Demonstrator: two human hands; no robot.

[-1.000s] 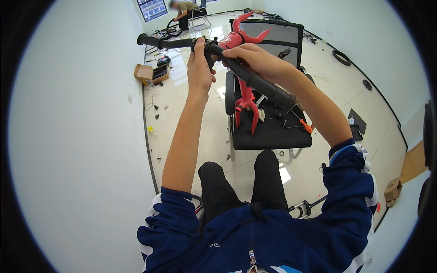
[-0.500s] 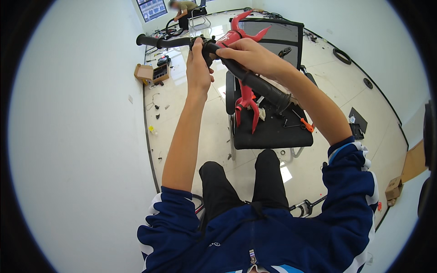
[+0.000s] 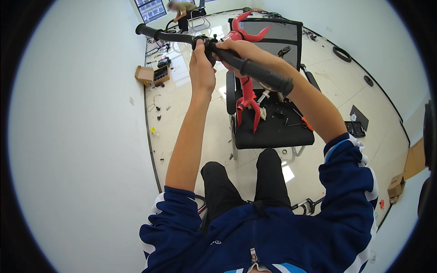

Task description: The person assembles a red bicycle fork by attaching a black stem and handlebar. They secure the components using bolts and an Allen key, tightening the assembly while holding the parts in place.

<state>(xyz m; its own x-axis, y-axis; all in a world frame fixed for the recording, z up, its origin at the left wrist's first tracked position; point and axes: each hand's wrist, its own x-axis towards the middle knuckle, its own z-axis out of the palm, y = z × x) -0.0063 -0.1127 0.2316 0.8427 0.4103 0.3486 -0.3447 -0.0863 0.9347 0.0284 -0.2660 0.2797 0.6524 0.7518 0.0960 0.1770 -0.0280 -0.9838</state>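
Note:
A black bicycle handlebar (image 3: 230, 57) with a rubber grip at each end is held up at arm's length, slanting from far left to near right. My left hand (image 3: 202, 75) is closed around the stem clamp (image 3: 202, 42) at its middle, thumb on top. Just right of the clamp, my right hand (image 3: 239, 51) grips the bar from its far side; the bar hides most of its fingers. Behind my right hand, a red forked bicycle part (image 3: 248, 34) points up and away. Another red fork (image 3: 248, 107) stands over the chair seat.
The black office chair (image 3: 273, 139) before my knees carries an orange-handled screwdriver (image 3: 307, 123), hex keys and small parts. An open cardboard box (image 3: 145, 74) lies by the left wall. Tyres (image 3: 341, 54) lie along the right wall. A co-worker (image 3: 182, 11) sits bent over at the back.
The handlebar's right grip has swung up and away from the seat. My right hand has shifted behind the bar, and my left hand has moved slightly right.

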